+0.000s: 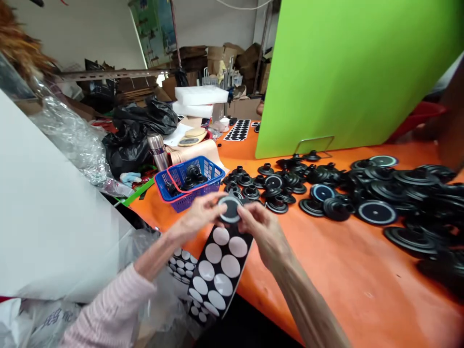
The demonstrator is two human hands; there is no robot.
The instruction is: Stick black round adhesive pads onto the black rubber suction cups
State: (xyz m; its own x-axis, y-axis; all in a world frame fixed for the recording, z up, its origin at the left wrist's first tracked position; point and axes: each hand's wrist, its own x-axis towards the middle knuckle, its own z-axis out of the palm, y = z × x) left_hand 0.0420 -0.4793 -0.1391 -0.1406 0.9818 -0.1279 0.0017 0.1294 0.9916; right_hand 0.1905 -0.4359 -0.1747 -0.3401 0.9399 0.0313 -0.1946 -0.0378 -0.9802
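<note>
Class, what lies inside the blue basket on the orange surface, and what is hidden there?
Several black round parts lie inside the blue basket. They overlap, so their exact number is unclear, and anything beneath them is covered.

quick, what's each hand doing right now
Left hand: closed, pinching the left edge of a pale-ringed black disc.
Right hand: closed, pinching the same disc's right edge.

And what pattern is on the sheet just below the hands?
The sheet is black with whitish circles; the head view shows it.
</note>
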